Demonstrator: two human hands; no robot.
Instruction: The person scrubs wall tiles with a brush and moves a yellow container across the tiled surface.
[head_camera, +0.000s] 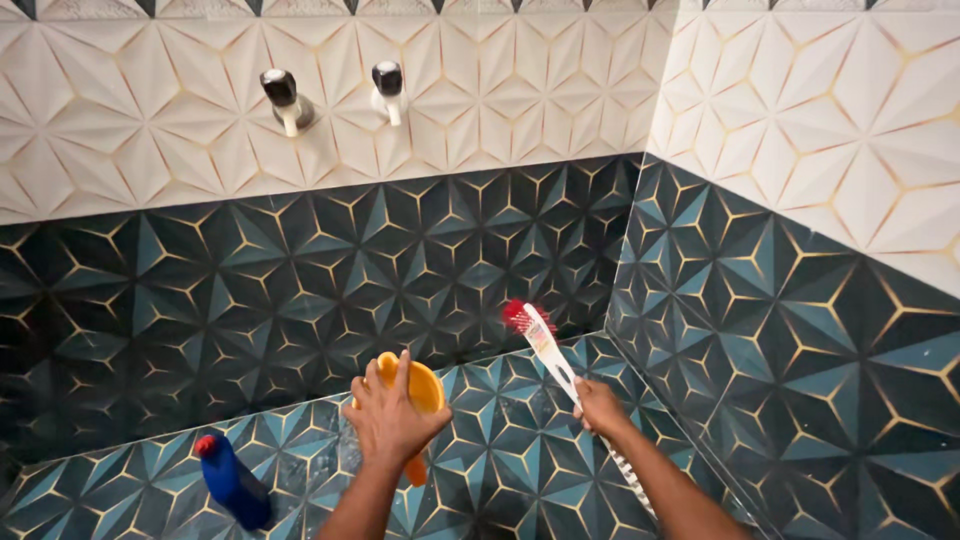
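My left hand (393, 415) grips an orange plastic mug (422, 388) by its rim, low in the middle of the view above the tiled floor (520, 440). My right hand (600, 408) holds the white handle of a long scrubbing brush (545, 345). Its red bristle head points up and left toward the dark tiled wall (300, 290). The handle's lower end runs down past my forearm. A blue bottle with a red cap (232, 482) stands on the floor to the left of my left arm.
Two wall taps (285, 100) (388, 90) with dark knobs stick out of the white tiled upper wall. A second tiled wall (800, 300) closes the corner on the right. Floor and lower walls share a dark teal geometric pattern.
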